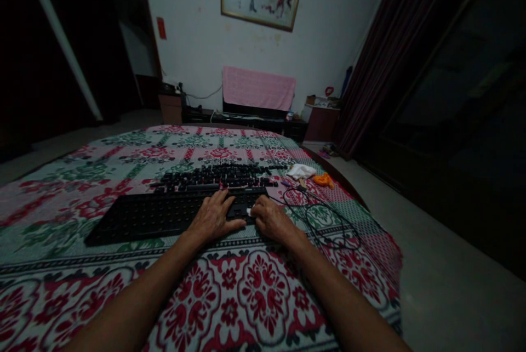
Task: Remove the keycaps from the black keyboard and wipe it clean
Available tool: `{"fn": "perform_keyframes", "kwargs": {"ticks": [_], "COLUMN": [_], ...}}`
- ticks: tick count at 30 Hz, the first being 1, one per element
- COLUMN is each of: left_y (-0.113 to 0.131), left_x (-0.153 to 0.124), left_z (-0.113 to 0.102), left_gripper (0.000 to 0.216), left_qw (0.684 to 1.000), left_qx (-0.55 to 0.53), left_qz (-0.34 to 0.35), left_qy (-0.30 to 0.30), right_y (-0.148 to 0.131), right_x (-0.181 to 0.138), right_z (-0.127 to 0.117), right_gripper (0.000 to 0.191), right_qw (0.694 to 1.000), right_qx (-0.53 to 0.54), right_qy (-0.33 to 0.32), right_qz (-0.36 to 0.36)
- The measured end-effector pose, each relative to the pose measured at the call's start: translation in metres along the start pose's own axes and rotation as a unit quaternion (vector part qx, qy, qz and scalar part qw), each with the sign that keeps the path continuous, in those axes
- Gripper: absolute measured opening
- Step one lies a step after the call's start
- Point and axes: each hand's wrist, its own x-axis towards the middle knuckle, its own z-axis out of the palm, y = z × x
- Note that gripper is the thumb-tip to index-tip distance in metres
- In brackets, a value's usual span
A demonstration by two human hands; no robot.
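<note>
A black keyboard [152, 213] with its keycaps off lies at a slant in front of me. My left hand [213, 214] rests on its right half, fingers spread and thumb stretched toward the right. At the keyboard's right end, my right hand [269, 216] is closed, pinching a small white wad [249, 211] that looks like tissue or cotton against the board. The fingers hide part of the wad. Just behind the keyboard, loose black keycaps [213, 174] are laid out in rows.
A black cable [329, 231] loops on the patterned tablecloth [230, 297] at right. Behind it lie a crumpled white cloth [302, 171] and an orange item [324, 180]. The table's right edge curves down beside the floor. A pink cloth [258, 88] covers a screen by the wall.
</note>
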Motion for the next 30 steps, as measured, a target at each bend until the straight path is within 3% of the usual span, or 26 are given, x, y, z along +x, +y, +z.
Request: {"fn": "perform_keyframes", "kwargs": {"ticks": [10, 14, 18, 21, 23, 25, 30], "left_y": [0.0, 0.0, 0.002, 0.005, 0.007, 0.007, 0.005], "left_x": [0.0, 0.0, 0.001, 0.002, 0.002, 0.002, 0.002], "left_z": [0.0, -0.002, -0.005, -0.009, -0.012, -0.012, -0.008], "left_gripper": [0.078, 0.078, 0.078, 0.075, 0.074, 0.075, 0.077], "left_qw": [1.0, 1.0, 1.0, 1.0, 1.0, 1.0, 1.0], "left_qx": [0.002, 0.001, 0.01, 0.01, 0.011, 0.013, 0.02], "left_qz": [0.0, -0.002, -0.002, -0.001, 0.001, 0.002, 0.004], "left_qy": [-0.008, -0.01, -0.018, -0.019, -0.02, -0.021, -0.017], "right_y": [-0.011, -0.007, 0.021, 0.046, 0.058, 0.062, 0.054], "right_x": [0.001, 0.004, 0.003, -0.002, -0.005, -0.007, -0.003], "right_z": [-0.008, -0.004, -0.003, -0.006, -0.007, -0.003, 0.011], "right_gripper": [0.021, 0.021, 0.02, 0.018, 0.02, 0.021, 0.021], "right_qw": [0.992, 0.988, 0.983, 0.944, 0.916, 0.915, 0.96], "right_qx": [-0.087, -0.09, 0.021, 0.118, 0.169, 0.201, 0.172], "right_qy": [-0.02, 0.001, 0.063, 0.199, 0.246, 0.243, 0.205], "right_qz": [0.09, 0.125, 0.172, 0.236, 0.268, 0.251, 0.089]}}
